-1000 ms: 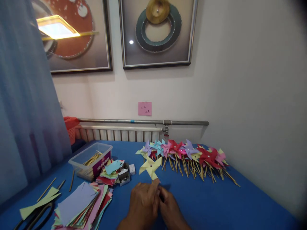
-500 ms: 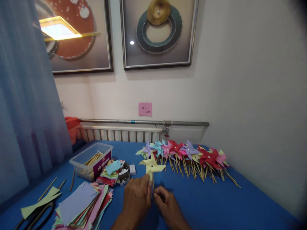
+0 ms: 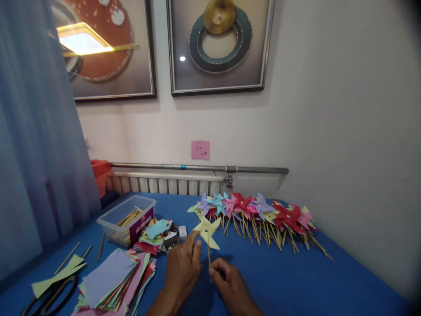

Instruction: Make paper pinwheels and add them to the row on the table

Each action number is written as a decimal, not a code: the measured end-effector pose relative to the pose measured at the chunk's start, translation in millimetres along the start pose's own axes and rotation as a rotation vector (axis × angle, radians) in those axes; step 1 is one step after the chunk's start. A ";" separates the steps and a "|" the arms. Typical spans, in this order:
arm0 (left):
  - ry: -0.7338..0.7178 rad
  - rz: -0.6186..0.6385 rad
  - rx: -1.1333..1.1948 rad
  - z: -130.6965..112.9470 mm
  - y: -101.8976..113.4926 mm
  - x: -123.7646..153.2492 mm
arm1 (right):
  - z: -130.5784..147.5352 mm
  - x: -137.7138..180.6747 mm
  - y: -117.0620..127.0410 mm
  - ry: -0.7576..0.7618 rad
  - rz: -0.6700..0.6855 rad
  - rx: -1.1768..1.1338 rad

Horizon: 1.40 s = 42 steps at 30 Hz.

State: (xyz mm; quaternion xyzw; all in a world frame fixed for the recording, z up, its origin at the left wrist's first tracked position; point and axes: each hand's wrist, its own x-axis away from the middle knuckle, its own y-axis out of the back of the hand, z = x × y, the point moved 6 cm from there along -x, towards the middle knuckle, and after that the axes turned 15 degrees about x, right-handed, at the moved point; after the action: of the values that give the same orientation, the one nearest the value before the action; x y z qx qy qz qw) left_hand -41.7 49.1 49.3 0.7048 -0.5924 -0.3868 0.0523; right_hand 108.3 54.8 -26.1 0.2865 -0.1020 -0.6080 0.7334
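Observation:
A pale yellow paper pinwheel (image 3: 208, 231) on a thin wooden stick stands upright in front of me, a shiny pin at its centre. My right hand (image 3: 228, 281) pinches the lower part of the stick between thumb and fingers. Beside the pinwheel's left edge is my left hand (image 3: 183, 265), its index finger and thumb apart and reaching toward a paper blade. The index fingertip is at the blade; whether it touches I cannot tell. Beyond, a row of finished-looking pinwheels (image 3: 243, 204) in several colours lies with sticks toward me.
On the left are a clear plastic box (image 3: 126, 215) of sticks, small boxes of pins (image 3: 171, 240), cut paper pieces (image 3: 153, 237), a stack of coloured paper (image 3: 110, 278), and scissors (image 3: 57, 294) under pale green scraps (image 3: 59, 275). A blue cloth (image 3: 296, 285) covers the table.
My left hand has drawn back to the left and its fingers have spread from the stick. The pinwheel's blades have turned. My right hand still holds the stick.

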 end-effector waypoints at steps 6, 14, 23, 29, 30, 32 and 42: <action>0.000 0.010 0.000 -2.6 -1.0 0.6 | 0.1 -0.4 -0.3 0.000 -0.004 -0.013; 0.004 -0.052 0.134 -3.7 0.8 2.8 | -1.8 -1.0 1.3 -0.020 -0.024 0.008; -0.293 -0.018 0.077 -18.8 -18.9 18.3 | -2.2 -2.0 1.5 -0.042 -0.063 -0.067; -0.291 -0.045 -0.012 -15.0 -22.5 19.8 | -3.2 -2.0 1.4 -0.025 -0.057 -0.050; -0.281 -0.048 -0.025 -13.6 -22.1 18.7 | -4.0 -2.1 1.1 -0.023 -0.056 -0.041; -0.262 -0.053 -0.044 -11.4 -20.9 16.4 | -6.0 -2.4 0.5 -0.021 -0.055 -0.031; -0.202 -0.097 -0.082 -6.1 -13.7 10.8 | -4.5 -2.5 1.2 0.001 -0.061 -0.034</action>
State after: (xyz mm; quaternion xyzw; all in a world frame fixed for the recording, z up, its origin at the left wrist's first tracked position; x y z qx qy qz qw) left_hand -27.2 41.4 41.0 0.6872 -0.5437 -0.4819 0.0022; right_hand 110.9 58.7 -28.7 0.2775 -0.0825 -0.6316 0.7192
